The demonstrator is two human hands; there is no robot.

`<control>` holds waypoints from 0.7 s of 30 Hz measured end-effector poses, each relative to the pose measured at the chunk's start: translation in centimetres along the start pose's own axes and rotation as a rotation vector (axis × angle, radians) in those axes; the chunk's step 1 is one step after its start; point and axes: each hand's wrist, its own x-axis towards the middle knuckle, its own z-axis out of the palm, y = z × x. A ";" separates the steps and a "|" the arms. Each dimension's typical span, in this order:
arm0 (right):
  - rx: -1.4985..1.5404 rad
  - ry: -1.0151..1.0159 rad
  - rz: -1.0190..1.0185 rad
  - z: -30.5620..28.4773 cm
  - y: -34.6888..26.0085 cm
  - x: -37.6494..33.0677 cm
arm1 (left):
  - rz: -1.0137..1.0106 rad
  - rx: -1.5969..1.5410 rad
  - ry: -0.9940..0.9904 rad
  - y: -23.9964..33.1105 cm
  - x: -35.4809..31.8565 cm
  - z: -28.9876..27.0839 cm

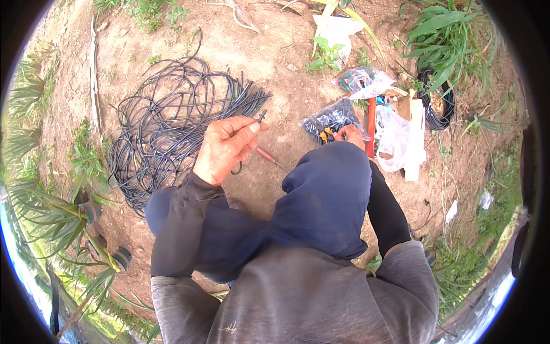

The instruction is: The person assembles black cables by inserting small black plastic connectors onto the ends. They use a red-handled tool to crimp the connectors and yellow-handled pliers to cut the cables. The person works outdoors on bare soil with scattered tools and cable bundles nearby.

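My left hand (226, 146) is raised beside a heap of thin black tubing (166, 126). Its thumb and forefinger pinch a small dark fitting (262, 116) that looks like a barbed connector; a short curved dark piece (237, 168) shows below the hand. On the right, beyond my raised knee, my right hand (351, 135) is at the near edge of a clear plastic bag (332, 118) of small black parts. Its fingers are curled, and what they grip is too small to make out. Orange pieces (326, 135) lie by those fingertips. A red-handled screwdriver-like tool (266, 153) lies on the soil between my hands.
Right of the bag stands an open box (414, 140) holding plastic bags and a red bar (371, 127). Behind it lie another filled bag (366, 80) and a black coil (438, 106). Potted spiky plants (89, 209) stand at the left; a pale pipe (94, 74) lies beyond the tubing.
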 end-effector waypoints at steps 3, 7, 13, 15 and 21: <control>-0.216 0.155 -0.074 1.2 -4.0 -1.7 | -0.004 -0.035 -0.001 0.7 -0.4 -0.3; -0.409 0.276 -0.044 3.6 -6.0 -1.8 | 0.005 -0.078 0.048 1.1 -0.6 -0.7; -0.370 0.236 -0.015 4.0 -6.0 -2.0 | -0.002 -0.136 0.052 1.3 -1.2 -2.0; -0.277 0.195 -0.001 3.7 -5.9 -1.9 | -0.004 -0.134 0.057 1.4 -1.2 -2.2; 0.962 -0.029 0.264 -0.6 -4.0 -2.2 | -0.031 -0.168 -0.013 1.7 -0.6 -2.6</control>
